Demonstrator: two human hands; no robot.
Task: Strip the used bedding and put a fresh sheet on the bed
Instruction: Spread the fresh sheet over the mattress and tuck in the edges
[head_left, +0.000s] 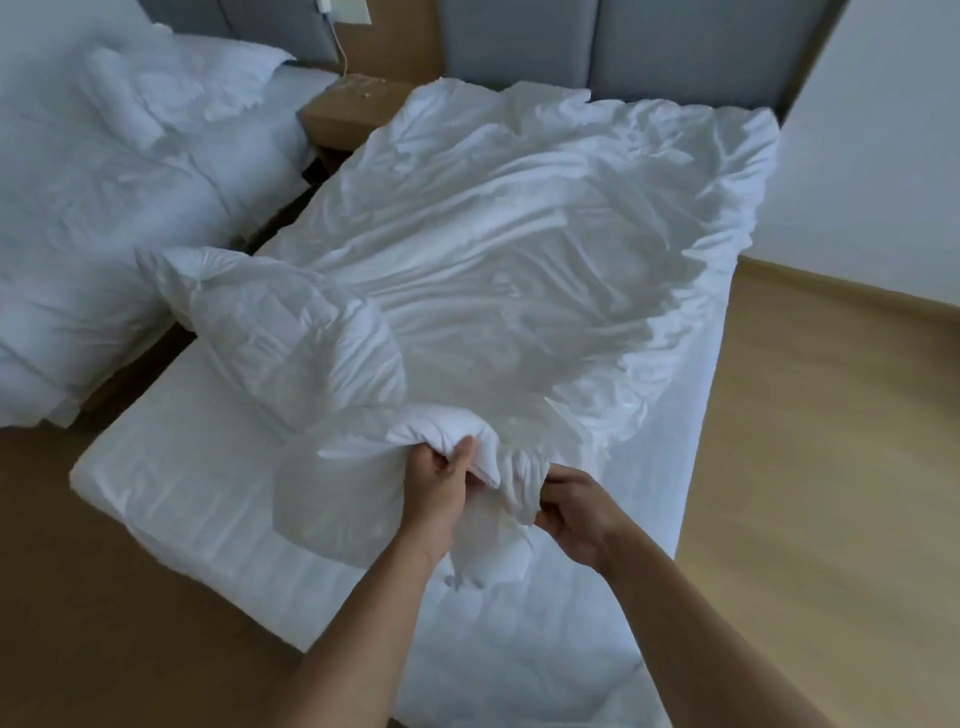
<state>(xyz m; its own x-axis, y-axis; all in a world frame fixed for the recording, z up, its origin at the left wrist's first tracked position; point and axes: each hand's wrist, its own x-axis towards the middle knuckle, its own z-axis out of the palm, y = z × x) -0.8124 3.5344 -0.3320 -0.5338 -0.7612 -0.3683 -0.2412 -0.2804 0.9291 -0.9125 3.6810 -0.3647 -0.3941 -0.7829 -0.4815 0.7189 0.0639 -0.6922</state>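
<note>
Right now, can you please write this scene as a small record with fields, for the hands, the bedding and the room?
left: left hand grips a bunched edge of the white bedding
right: right hand grips the same bunch, beside the left
bedding: crumpled, spread over the head end of the mattress
foot end: not covered by the crumpled bedding
room: second bed at left, nightstand between the beds, grey headboard, wooden floor
</note>
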